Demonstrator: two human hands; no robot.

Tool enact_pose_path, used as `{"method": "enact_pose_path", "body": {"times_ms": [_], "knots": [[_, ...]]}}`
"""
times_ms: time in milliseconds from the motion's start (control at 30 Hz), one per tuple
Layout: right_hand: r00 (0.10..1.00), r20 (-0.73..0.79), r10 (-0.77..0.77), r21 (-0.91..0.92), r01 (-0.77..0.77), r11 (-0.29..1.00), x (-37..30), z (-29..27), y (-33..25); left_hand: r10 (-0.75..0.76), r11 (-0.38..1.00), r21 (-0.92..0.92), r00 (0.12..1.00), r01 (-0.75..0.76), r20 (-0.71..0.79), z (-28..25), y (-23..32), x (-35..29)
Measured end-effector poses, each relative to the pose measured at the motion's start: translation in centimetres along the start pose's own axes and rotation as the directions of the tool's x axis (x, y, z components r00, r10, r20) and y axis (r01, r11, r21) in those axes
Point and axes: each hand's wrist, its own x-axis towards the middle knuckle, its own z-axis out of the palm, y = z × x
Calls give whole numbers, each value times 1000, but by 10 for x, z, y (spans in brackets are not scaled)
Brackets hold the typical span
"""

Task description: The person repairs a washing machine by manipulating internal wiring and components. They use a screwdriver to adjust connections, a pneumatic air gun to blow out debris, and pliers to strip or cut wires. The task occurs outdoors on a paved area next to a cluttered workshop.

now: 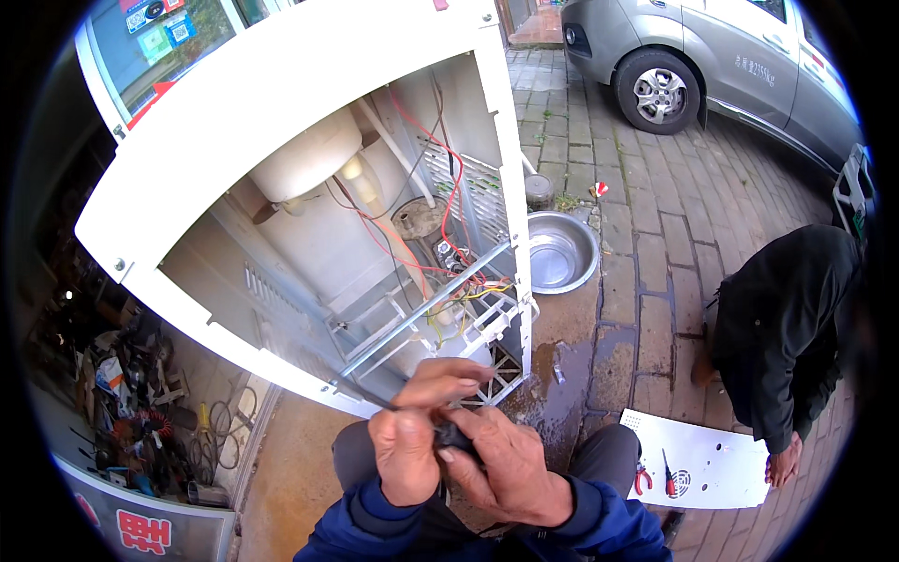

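Observation:
My left hand [408,448] and my right hand [510,468] meet in front of the open white cabinet [309,370]. Both are closed around a small black object [453,436], mostly covered by my fingers, so its kind is unclear. A thin dark strip runs from beside my left hand toward the cabinet's lower edge. Inside the cabinet hang red, yellow and black wires [487,288] near a metal crossbar [426,304]. A rounded cream tank [309,159] sits higher up, with a pale tube [391,225] below it.
A metal basin [560,251] stands right of the cabinet. On a white panel [726,468] lie red-handled pliers [642,479] and a screwdriver [669,476]; a crouching person in black [791,318] touches its edge. A silver van [730,56] is behind. Tools and cables [140,412] clutter the left.

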Motion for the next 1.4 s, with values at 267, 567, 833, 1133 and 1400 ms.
{"method": "enact_pose_path", "body": {"times_ms": [267, 567, 833, 1133, 1400], "knots": [[891, -250, 378, -112, -415, 903, -54, -98, 15, -408, 660, 737, 894, 146, 188, -42, 0, 19], [920, -279, 276, -266, -350, 898, -3, -132, 7, -408, 757, 534, 911, 376, -62, -35, 53, 44], [932, -207, 298, -364, -356, 861, 9, -140, -2, 26, 476, 879, 998, 31, -49, -55, -66, 11], [944, -273, 183, -225, -248, 942, 28, -103, 60, 53, 959, 255, 814, 120, -579, -92, -154, 118], [949, -95, 300, -406, -312, 859, 39, -136, -10, -30, 969, -232, 896, -82, -442, -87, -158, 172]]}}
